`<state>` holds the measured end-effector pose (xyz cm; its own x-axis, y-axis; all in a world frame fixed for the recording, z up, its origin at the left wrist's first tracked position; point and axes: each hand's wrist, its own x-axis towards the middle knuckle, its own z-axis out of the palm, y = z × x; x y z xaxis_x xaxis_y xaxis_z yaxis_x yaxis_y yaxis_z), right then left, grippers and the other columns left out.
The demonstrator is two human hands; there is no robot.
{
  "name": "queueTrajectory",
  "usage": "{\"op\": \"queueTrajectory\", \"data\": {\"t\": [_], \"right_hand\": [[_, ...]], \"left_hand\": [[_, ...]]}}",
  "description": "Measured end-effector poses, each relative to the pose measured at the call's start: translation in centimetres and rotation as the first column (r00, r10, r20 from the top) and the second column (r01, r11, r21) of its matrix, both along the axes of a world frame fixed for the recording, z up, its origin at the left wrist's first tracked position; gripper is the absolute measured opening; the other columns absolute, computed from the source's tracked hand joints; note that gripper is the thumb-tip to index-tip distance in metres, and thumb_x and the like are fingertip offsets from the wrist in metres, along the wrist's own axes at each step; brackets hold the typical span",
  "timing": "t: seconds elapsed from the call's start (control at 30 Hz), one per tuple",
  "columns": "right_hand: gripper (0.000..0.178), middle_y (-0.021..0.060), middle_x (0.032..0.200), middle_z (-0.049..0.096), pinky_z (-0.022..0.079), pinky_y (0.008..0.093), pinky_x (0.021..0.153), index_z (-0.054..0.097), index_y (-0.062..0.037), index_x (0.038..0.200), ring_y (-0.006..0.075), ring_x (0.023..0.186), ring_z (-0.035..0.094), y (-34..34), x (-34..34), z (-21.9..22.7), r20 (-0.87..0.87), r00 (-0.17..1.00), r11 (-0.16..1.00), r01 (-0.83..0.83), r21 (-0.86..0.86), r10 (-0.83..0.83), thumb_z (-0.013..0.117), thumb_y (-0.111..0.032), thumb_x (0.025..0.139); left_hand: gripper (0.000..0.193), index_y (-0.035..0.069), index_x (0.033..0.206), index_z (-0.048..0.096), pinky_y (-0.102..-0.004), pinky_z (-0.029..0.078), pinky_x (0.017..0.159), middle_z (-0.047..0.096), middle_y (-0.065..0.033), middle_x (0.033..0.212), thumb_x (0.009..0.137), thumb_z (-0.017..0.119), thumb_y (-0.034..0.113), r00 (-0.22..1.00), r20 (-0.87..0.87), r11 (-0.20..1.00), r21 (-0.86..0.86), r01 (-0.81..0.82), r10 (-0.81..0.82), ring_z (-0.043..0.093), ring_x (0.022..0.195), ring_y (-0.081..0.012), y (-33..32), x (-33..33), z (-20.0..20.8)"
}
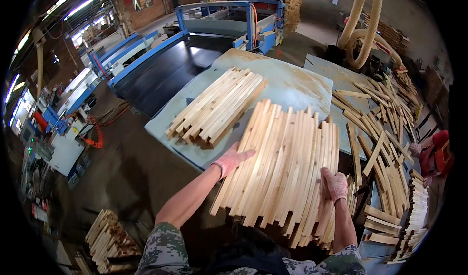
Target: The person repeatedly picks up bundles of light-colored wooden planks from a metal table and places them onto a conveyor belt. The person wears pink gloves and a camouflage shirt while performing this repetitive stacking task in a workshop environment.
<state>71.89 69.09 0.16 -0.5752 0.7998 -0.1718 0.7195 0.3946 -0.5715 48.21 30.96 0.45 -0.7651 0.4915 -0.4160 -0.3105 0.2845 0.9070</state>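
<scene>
Between my two gloved hands is a wide bundle of pale wooden strips (280, 163), laid side by side with uneven ends. My left hand (234, 159) clasps the bundle's left edge, its thumb lying over the top. At the opposite edge, my right hand (335, 183) presses in with its thumb on top; the fingers underneath are hidden. The bundle's far end overlaps a pale blue-grey table (297, 86). Another stack of wooden strips (219, 107) rests on that table, just beyond my left hand.
Loose strips (378, 128) lie heaped on the right-hand table, where a person in red (434, 155) stands. Past the near table is a blue-framed machine with a black conveyor belt (180, 65). Beige hoses (363, 26) hang at back right. More strips (109, 241) are stacked low at left.
</scene>
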Motion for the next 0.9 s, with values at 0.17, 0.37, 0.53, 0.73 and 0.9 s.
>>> {"op": "queueTrajectory", "data": {"t": [0.17, 0.37, 0.53, 0.73, 0.9], "right_hand": [[0.088, 0.0309, 0.111, 0.078, 0.056, 0.0479, 0.097, 0.075, 0.0119, 0.115, 0.0422, 0.111, 0.075, 0.0, -6.5, 1.5, 0.069, 0.982, 0.983, 0.179, -0.033, -0.176, 0.077, -0.072, 0.086], [0.077, 0.0275, 0.098, 0.079, 0.055, 0.0497, 0.09, 0.078, 0.0107, 0.106, 0.0407, 0.101, 0.076, -1.6, -12.9, 1.8, 0.16, 0.97, 0.983, 0.186, 0.005, -0.184, 0.077, -0.064, 0.088], [0.064, 0.0176, 0.079, 0.072, 0.05, 0.0493, 0.074, 0.075, 0.0078, 0.088, 0.0298, 0.076, 0.068, -4.4, -16.8, -1.1, -0.05, 0.987, 0.989, 0.15, -0.011, -0.15, 0.076, -0.056, 0.092], [0.064, 0.0032, 0.072, 0.056, 0.046, 0.0404, 0.067, 0.062, -0.0012, 0.078, 0.0167, 0.07, 0.054, -10.3, -24.8, -3.7, -0.137, 0.959, 0.965, 0.233, -0.12, -0.249, 0.078, -0.061, 0.094], [0.054, 0.0038, 0.079, 0.063, 0.049, 0.0386, 0.069, 0.066, -0.0024, 0.083, 0.0159, 0.074, 0.058, -23.6, -38.5, -0.7, -0.105, 0.983, 0.974, 0.13, -0.186, -0.151, 0.078, -0.054, 0.095]], "left_hand": [[0.101, -0.003, 0.157, 0.049, -0.0452, 0.055, 0.107, 0.062, -0.0242, 0.152, 0.09, 0.075, 0.067, 0.885, -0.099, 0.664, -0.7, 0.262, -0.454, 0.065, 0.133, -0.0326, 7.3, -12.9, 5.0], [0.08, 0.002, 0.142, 0.067, -0.0411, 0.054, 0.11, 0.074, -0.0181, 0.136, 0.094, 0.065, 0.067, 0.684, -0.235, 0.495, -0.843, 0.211, -0.691, 0.069, 0.128, -0.0301, 5.8, -20.0, 9.6], [0.096, 0.017, 0.17, 0.035, -0.0545, 0.032, 0.128, 0.037, -0.0221, 0.172, 0.093, 0.07, 0.063, 0.592, -0.718, 0.532, -0.683, -0.5, -0.366, 0.04, 0.156, -0.0437, -9.8, -30.7, 3.9], [0.09, 0.02, 0.166, 0.045, -0.0522, 0.042, 0.119, 0.054, -0.0201, 0.156, 0.093, 0.069, 0.067, 0.825, -0.53, 0.648, -0.701, -0.297, -0.195, 0.055, 0.141, -0.041, -21.4, -40.4, 3.8], [0.083, 0.02, 0.158, 0.052, -0.0542, 0.048, 0.108, 0.063, -0.0192, 0.14, 0.093, 0.066, 0.071, 0.751, -0.627, 0.637, -0.668, -0.384, -0.205, 0.062, 0.13, -0.039, -33.2, -53.3, 2.5]]}}
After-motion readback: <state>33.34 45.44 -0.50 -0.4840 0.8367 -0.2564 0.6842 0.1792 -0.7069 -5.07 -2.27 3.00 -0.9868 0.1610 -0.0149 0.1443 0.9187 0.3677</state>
